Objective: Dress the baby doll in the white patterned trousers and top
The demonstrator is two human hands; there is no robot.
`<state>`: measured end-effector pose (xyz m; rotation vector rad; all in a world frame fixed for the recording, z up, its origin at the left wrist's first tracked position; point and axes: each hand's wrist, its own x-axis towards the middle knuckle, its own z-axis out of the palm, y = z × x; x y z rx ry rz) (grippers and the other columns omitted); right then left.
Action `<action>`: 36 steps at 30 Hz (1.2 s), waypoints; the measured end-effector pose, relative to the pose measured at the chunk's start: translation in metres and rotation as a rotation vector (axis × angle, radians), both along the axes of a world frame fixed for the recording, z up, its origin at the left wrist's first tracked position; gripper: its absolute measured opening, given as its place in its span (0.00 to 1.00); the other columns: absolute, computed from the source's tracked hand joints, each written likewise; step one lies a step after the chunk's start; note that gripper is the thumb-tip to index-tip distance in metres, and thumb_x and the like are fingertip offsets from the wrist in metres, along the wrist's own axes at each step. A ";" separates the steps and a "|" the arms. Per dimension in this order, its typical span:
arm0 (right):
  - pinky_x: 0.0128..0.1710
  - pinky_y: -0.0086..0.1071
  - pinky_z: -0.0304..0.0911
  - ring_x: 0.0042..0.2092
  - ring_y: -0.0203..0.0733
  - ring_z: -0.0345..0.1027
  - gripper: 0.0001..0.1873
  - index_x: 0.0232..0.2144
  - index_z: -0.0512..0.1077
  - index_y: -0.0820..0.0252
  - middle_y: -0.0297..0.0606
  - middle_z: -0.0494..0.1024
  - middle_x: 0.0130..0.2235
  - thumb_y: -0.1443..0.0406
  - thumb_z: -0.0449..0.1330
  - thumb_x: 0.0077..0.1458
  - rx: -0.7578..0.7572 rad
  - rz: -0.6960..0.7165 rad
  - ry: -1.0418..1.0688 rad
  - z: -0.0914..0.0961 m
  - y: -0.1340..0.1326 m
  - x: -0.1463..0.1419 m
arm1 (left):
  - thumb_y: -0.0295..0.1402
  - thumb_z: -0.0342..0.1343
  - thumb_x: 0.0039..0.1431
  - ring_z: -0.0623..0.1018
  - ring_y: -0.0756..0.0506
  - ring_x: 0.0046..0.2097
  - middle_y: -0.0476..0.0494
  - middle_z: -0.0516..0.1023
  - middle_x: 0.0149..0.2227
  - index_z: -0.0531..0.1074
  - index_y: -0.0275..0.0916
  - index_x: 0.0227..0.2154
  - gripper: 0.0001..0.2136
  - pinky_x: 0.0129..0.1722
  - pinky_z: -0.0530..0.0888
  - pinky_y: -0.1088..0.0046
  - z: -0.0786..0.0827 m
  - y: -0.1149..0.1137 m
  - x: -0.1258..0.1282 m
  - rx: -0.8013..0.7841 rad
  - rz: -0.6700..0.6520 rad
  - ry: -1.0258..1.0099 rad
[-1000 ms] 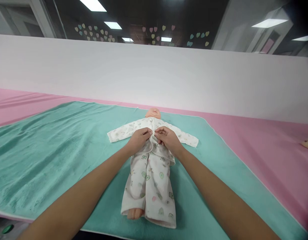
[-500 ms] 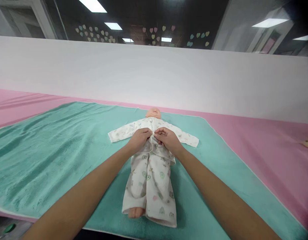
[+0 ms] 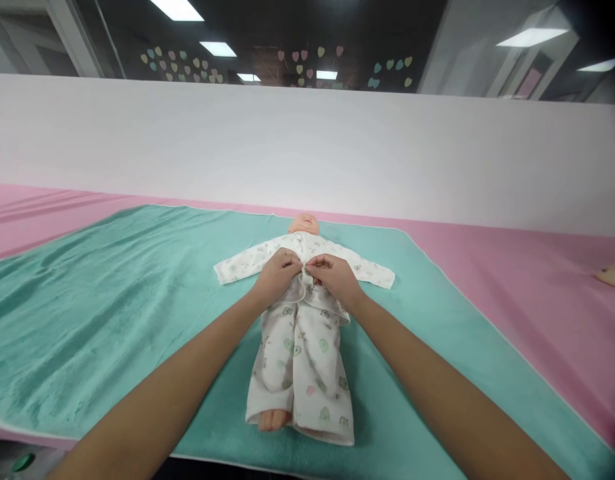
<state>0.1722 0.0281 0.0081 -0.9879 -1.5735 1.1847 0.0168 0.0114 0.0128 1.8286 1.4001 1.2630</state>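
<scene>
A baby doll (image 3: pixel 304 224) lies on its back on a teal towel (image 3: pixel 112 300), head away from me. It wears a white printed shirt (image 3: pixel 367 269) with sleeves spread out and matching trousers (image 3: pixel 302 360); one bare foot (image 3: pixel 273 420) sticks out at the near end. My left hand (image 3: pixel 274 275) and my right hand (image 3: pixel 332 275) meet at the middle of the doll's chest. Both are closed, each pinching an edge of the shirt's front opening, fingertips almost touching.
The towel lies on a pink sheet (image 3: pixel 527 293) that runs left and right. A white partition (image 3: pixel 307 147) stands behind it. A pale object (image 3: pixel 614 275) sits at the far right edge. A small green thing (image 3: pixel 22 461) shows at the bottom left.
My hands stay pinched at the doll's chest, shifted slightly up toward the neck. The view has tilted a little; the doll has not moved.
</scene>
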 end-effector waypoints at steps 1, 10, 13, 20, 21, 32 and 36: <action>0.23 0.25 0.57 0.24 0.31 0.62 0.10 0.27 0.72 0.61 0.31 0.70 0.23 0.60 0.61 0.43 0.001 0.004 -0.010 0.000 0.000 0.001 | 0.33 0.49 0.52 0.71 0.48 0.39 0.48 0.70 0.36 0.66 0.38 0.19 0.10 0.43 0.66 0.71 0.000 0.000 0.000 0.000 -0.004 0.001; 0.20 0.23 0.57 0.23 0.31 0.62 0.11 0.30 0.72 0.61 0.32 0.70 0.22 0.61 0.62 0.43 -0.033 0.017 0.026 -0.004 0.006 0.004 | 0.33 0.50 0.53 0.71 0.47 0.43 0.47 0.70 0.40 0.69 0.39 0.21 0.08 0.47 0.66 0.69 -0.002 0.003 0.002 0.039 0.050 0.047; 0.19 0.23 0.57 0.23 0.31 0.62 0.11 0.30 0.73 0.61 0.32 0.70 0.21 0.61 0.62 0.43 -0.065 0.007 0.013 -0.003 0.006 0.005 | 0.31 0.51 0.52 0.70 0.47 0.43 0.47 0.69 0.39 0.69 0.38 0.22 0.06 0.48 0.65 0.69 -0.006 0.004 0.002 0.075 0.071 0.092; 0.17 0.23 0.55 0.21 0.31 0.60 0.11 0.31 0.74 0.60 0.31 0.68 0.20 0.60 0.62 0.43 -0.053 0.014 -0.028 -0.003 0.005 0.006 | 0.25 0.51 0.51 0.67 0.46 0.46 0.46 0.66 0.41 0.71 0.42 0.37 0.11 0.49 0.65 0.67 -0.015 0.006 -0.002 0.264 0.058 0.173; 0.17 0.23 0.55 0.21 0.30 0.59 0.11 0.31 0.74 0.59 0.30 0.68 0.19 0.60 0.62 0.44 -0.045 0.017 -0.037 -0.003 0.005 0.006 | 0.24 0.50 0.51 0.67 0.46 0.47 0.46 0.66 0.41 0.71 0.42 0.35 0.10 0.50 0.64 0.66 -0.015 0.006 -0.003 0.271 0.048 0.181; 0.15 0.23 0.51 0.18 0.29 0.56 0.12 0.31 0.73 0.60 0.29 0.67 0.18 0.58 0.59 0.45 0.001 0.008 -0.099 0.001 -0.001 0.005 | 0.25 0.44 0.58 0.70 0.48 0.45 0.45 0.65 0.46 0.73 0.41 0.34 0.13 0.45 0.68 0.69 -0.015 0.002 -0.006 0.328 0.021 0.171; 0.16 0.23 0.51 0.18 0.30 0.56 0.12 0.31 0.73 0.59 0.29 0.66 0.17 0.58 0.59 0.45 -0.002 0.019 -0.101 0.001 0.000 0.006 | 0.23 0.43 0.56 0.70 0.48 0.45 0.46 0.68 0.43 0.74 0.41 0.30 0.14 0.47 0.67 0.69 -0.013 0.000 -0.005 0.318 0.052 0.189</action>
